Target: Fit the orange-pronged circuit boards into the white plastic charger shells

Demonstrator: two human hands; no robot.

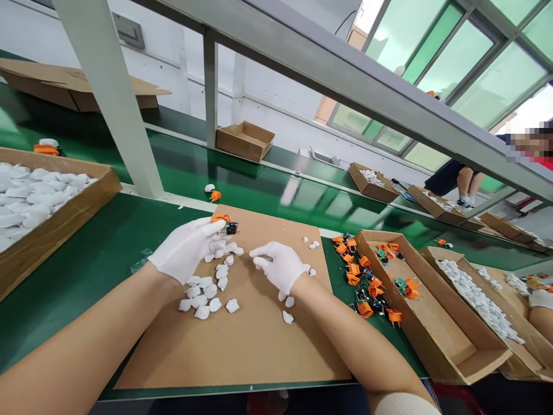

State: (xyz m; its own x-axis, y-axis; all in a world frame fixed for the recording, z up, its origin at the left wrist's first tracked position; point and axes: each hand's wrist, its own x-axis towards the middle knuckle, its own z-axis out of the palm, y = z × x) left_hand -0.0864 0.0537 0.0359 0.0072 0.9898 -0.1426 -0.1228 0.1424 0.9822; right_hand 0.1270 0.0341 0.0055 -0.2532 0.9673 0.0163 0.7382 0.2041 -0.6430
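My left hand [194,245], in a white glove, grips an orange plug part [221,218] with a small dark circuit board [232,228] sticking out toward the right. My right hand [279,265], also gloved, hovers over the cardboard sheet [242,351] with thumb and forefinger drawn together; whether a white piece sits between them cannot be made out against the glove. Below and beside the left hand lie several small white pieces [211,291]. A few more white pieces [287,316] are near the right wrist.
Right of the sheet lies a heap of orange plugs with boards [365,276], beside a cardboard box [449,340] holding a few more. A box of white pieces [38,196] stands left. Behind runs a green conveyor [268,190] under a metal frame [116,104]. A co-worker's gloved hand [542,298] shows far right.
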